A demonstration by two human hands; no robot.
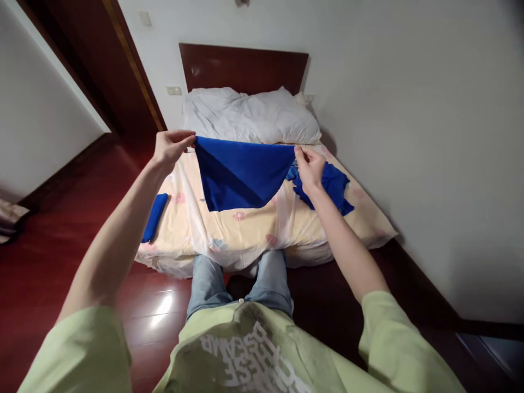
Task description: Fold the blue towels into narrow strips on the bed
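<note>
Left hand (175, 146) and right hand (310, 165) pinch blue cloth (243, 172) aloft; one bundle (155, 217) folded, its eight o'clock; crumpled heap (336, 184) unfolded, three o'clock.

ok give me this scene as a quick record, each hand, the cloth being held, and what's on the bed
left hand: pinches one upper corner of the blue cloth
right hand: pinches the opposite upper corner
cloth state: hangs between both hands above the bed, top edge nearly straight
on bed, left in view: flat, neat blue bundle near the edge
on bed, right in view: crumpled blue heap, partly hidden by the right hand and forearm
bed head: white bedding before a dark red headboard
</note>
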